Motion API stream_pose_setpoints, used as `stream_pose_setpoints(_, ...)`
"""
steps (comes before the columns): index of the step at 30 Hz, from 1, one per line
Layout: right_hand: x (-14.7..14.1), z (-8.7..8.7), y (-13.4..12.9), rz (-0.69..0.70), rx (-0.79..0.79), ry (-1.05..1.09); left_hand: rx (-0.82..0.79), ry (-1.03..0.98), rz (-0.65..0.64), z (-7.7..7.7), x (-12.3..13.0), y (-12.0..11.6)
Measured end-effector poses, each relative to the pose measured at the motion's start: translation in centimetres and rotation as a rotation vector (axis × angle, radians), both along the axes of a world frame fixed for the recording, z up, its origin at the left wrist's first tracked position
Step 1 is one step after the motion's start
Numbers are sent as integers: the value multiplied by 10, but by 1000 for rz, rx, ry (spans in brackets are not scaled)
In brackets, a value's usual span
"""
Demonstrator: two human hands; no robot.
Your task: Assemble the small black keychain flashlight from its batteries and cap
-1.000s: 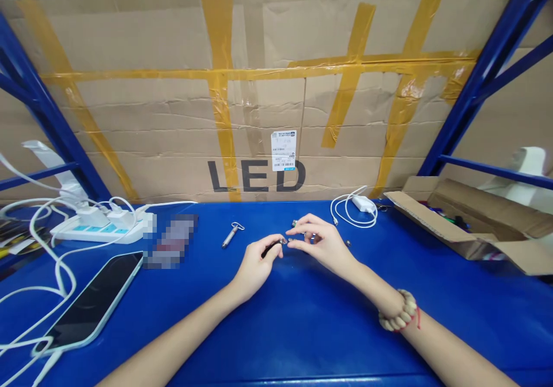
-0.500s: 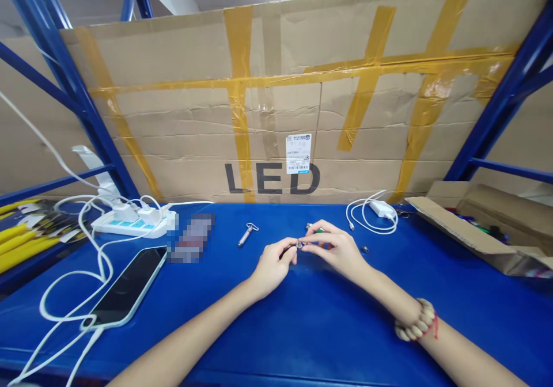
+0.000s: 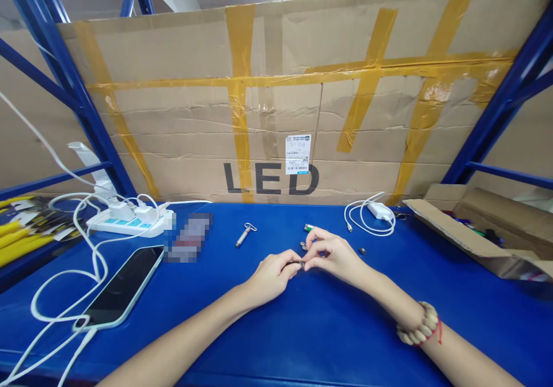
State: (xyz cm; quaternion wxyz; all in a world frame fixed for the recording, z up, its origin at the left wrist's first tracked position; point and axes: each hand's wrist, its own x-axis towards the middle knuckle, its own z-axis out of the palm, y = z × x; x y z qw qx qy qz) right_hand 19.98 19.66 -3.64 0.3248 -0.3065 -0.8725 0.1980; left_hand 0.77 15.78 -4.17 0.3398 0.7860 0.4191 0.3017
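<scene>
Where the hands meet: the left hand (image 3: 272,274) and right hand (image 3: 334,254) are together, fingertips pinching one small dark part (image 3: 298,265), too small to tell what it is.
Part: just above the blue table (image 3: 302,329).
Keychain light (image 3: 244,234): behind and left of the part.
Tiny bits (image 3: 304,245): just behind the part.
Phone (image 3: 118,286): far left of the part.
Charger (image 3: 378,209): behind and right of the part.
Bracelet (image 3: 421,325): on the right wrist.
</scene>
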Motion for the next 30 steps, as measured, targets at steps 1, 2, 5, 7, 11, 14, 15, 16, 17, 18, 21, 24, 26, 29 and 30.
stream_pose_setpoints(1, 0, 0, 0, -3, -4, -7, 2, -2, -3, 0, 0, 0)
stream_pose_setpoints(2, 1, 0, 0, -8, -7, -10, 3, -6, -6, 1, 0, -1)
stream_pose_setpoints(5, 0, 1, -1, -30, -13, -3, -3, -27, -22, 1, 1, -1)
stream_pose_setpoints(7, -1, 2, -2, -49, -18, 12, -6, -43, -30, 0, 1, -1)
stream_pose_setpoints(11, -2, 4, -5, -85, -50, 23, 13, -60, -28, 0, 2, -1)
stream_pose_setpoints(14, -3, 5, -6, -104, -77, 36, 31, -66, -23, 2, 2, 0)
stream_pose_setpoints(15, -4, 5, -6, -108, -84, 46, 35, -69, -22, 2, 2, 0)
stream_pose_setpoints(16, -4, 5, -6, -111, -90, 57, 39, -71, -19, 3, 2, 0)
stream_pose_setpoints(17, -4, 4, -6, -114, -95, 69, 43, -74, -16, 4, 2, 0)
stream_pose_setpoints(18, -5, 4, -6, -115, -100, 81, 48, -78, -12, 4, 1, 0)
stream_pose_setpoints(21, -4, 2, -4, -112, -112, 110, 59, -91, -6, 3, 0, 1)
stream_pose_setpoints(24, -4, 1, -2, -104, -124, 141, 51, -116, -6, 1, 0, 4)
stream_pose_setpoints(26, -4, 2, 0, -105, -131, 168, 37, -149, 3, -1, 2, 6)
stream_pose_setpoints(29, -6, 3, 0, -117, -133, 193, 1, -206, 11, -4, 6, 8)
stream_pose_setpoints(30, -7, 4, 0, -124, -131, 192, -14, -220, 10, -5, 7, 8)
